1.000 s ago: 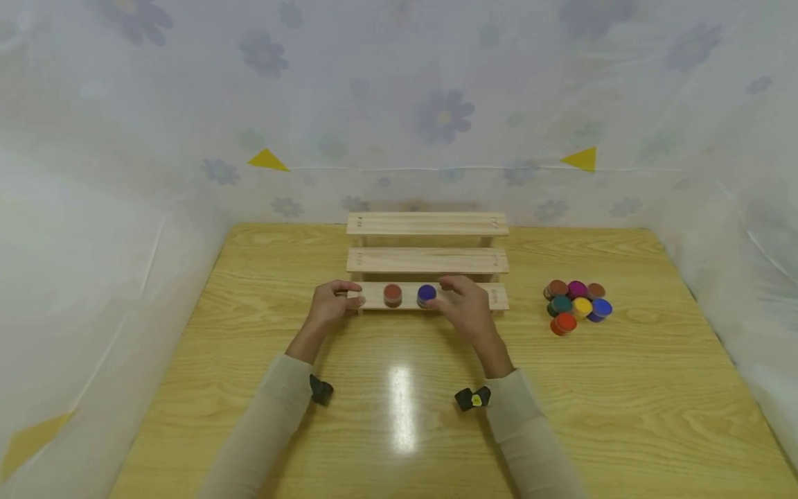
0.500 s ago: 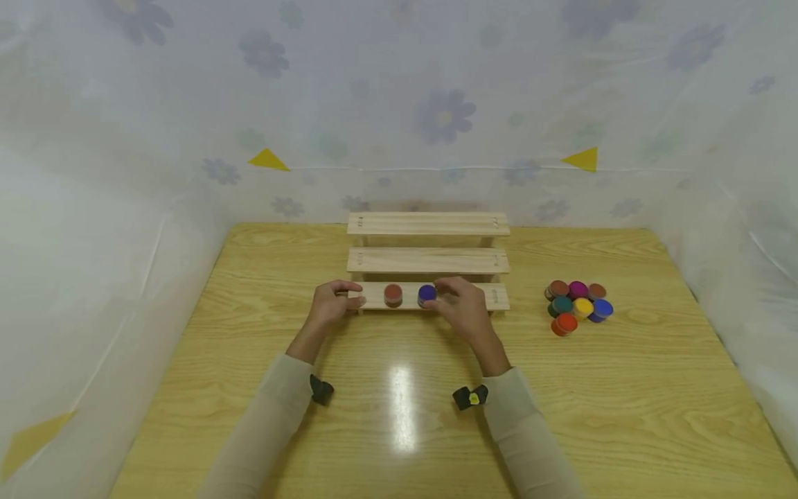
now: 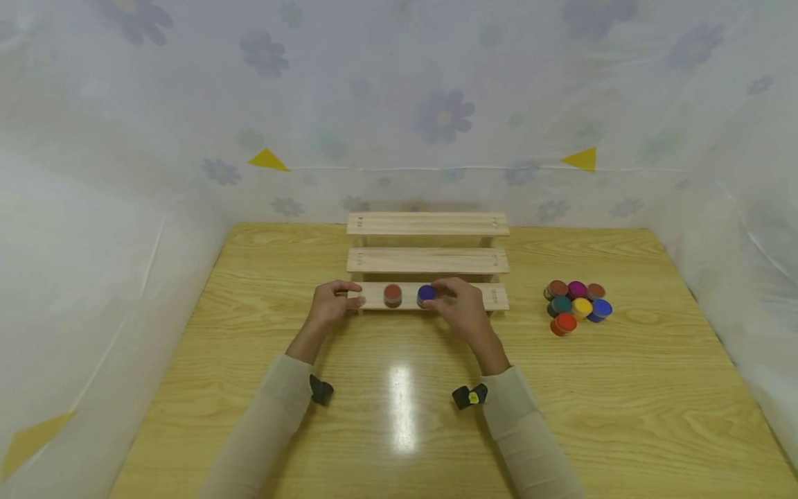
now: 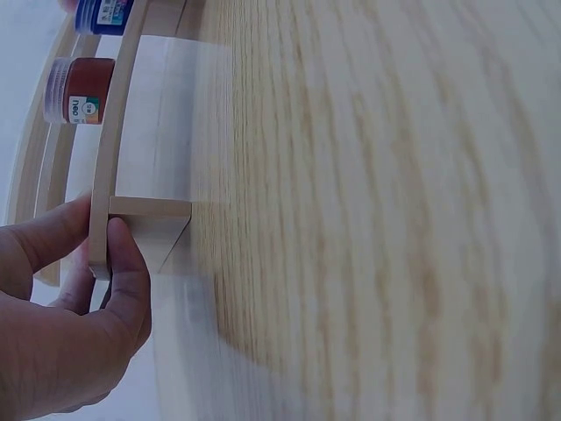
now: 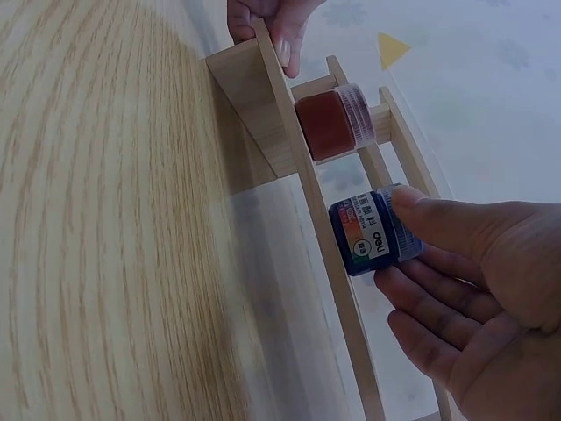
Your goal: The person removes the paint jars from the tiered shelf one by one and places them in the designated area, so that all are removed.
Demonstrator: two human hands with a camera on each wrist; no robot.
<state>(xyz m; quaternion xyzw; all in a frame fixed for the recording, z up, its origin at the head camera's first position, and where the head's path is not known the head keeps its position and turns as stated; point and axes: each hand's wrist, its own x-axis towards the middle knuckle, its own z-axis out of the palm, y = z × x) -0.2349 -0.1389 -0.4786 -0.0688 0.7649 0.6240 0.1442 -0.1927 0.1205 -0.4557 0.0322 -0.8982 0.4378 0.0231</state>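
My left hand (image 3: 328,303) pinches the left end of the lowest board of a three-step wooden shelf (image 3: 374,296), as the left wrist view shows with its fingers around the board (image 4: 103,167). On that board a reddish-brown paint jar (image 3: 393,295) stands upright. To its right sits a dark blue paint jar (image 3: 427,296), its labelled side (image 5: 361,230) facing the front edge. My right hand (image 3: 463,306) holds the blue jar from the right, thumb at its lid and fingers behind. The jar's base touches the board.
Several paint jars in brown, purple, teal, yellow, blue and red cluster on the wooden table (image 3: 623,388) to the right, the red jar (image 3: 564,324) nearest. The middle board (image 3: 427,260) and top board (image 3: 427,223) rise behind. Flower-patterned sheeting (image 3: 374,104) encloses the table's back and sides.
My right hand has shifted slightly left, and its fingers have drawn in around the blue jar. The left hand and both jars on the board look unmoved.
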